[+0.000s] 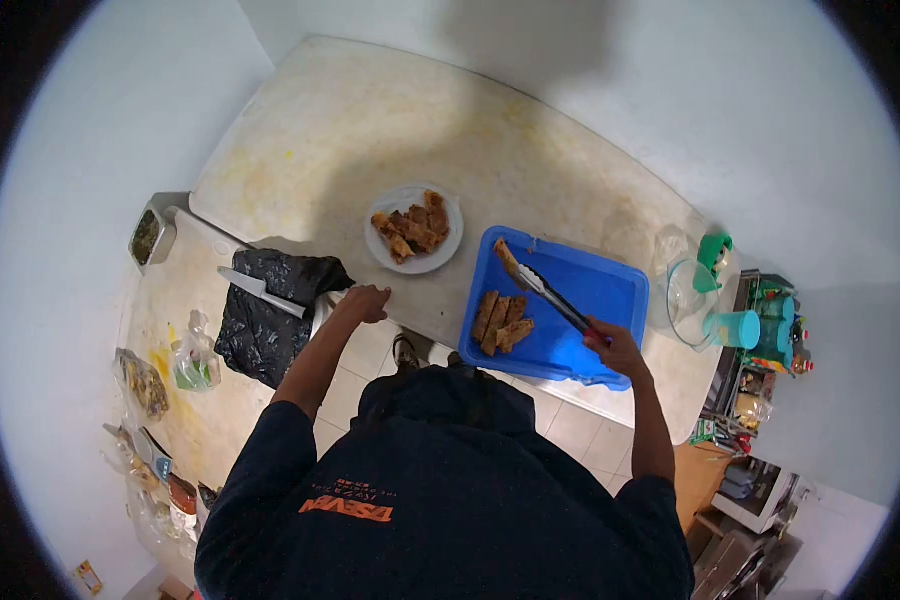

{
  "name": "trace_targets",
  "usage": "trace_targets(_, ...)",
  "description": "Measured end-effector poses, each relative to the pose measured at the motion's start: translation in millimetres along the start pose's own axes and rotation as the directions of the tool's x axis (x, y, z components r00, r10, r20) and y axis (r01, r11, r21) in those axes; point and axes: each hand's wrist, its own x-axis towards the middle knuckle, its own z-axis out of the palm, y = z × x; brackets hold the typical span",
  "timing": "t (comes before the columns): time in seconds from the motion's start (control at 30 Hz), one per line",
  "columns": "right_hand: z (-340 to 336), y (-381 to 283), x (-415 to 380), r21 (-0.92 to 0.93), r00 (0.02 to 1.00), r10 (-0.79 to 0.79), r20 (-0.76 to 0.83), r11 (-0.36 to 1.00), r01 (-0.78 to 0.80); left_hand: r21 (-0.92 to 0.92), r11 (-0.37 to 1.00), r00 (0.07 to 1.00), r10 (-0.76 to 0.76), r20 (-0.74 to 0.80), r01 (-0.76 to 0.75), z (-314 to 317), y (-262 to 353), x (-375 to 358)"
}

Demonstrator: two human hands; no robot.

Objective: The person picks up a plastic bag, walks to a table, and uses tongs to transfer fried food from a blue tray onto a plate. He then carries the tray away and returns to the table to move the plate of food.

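Observation:
My right hand is closed around the red handle of metal tongs. A browned strip of food is at the tongs' tips, over the upper left of a blue tray. Several more browned strips lie in the tray's lower left. To the tray's left, a white plate holds several browned pieces. My left hand is near the table's front edge, below the plate and beside a black plastic bag; its fingers look curled, and whether they hold anything is too small to tell.
A knife lies on the black bag. At the far left are a metal container and plastic bags. Right of the tray stand a clear bowl, a turquoise cup and a green-rimmed container. A rack is beyond them.

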Motion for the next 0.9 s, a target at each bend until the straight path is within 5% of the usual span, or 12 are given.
trace_targets(0.13,20.3,-61.4,14.5,0.226,0.977,0.186,0.102,0.952,-0.205,-0.010,1.000,0.998,0.027,-0.058,-0.027,19.1,-8.7,5.6)
trace_targets(0.33,86.4,-92.4,86.2,0.410,0.980,-0.068,0.188,0.912,-0.015,-0.073,0.996,0.999,-0.049,0.000,0.049,-5.9,8.7,-17.0)
trace_targets(0.43,99.7,-125.7,109.6,0.419,0.968,-0.067,0.241,0.907,-0.041,-0.083,0.994,0.988,-0.079,-0.133,0.068,9.5,5.8,-12.3)
trace_targets(0.63,110.7,-113.4,143.9,0.455,0.936,0.069,0.345,0.860,-0.231,-0.069,0.995,0.992,-0.076,-0.102,0.069,12.6,4.2,-9.9)
trace_targets(0.73,90.8,-96.3,124.8,0.528,0.951,0.071,0.301,0.818,-0.228,-0.082,0.993,0.991,-0.087,-0.101,0.079,2.3,9.2,-19.4)
trace_targets(0.9,34.6,-86.9,36.6,0.281,0.989,0.132,0.072,0.948,-0.147,-0.073,0.997,0.993,-0.037,-0.109,0.029,9.0,2.6,-13.4)
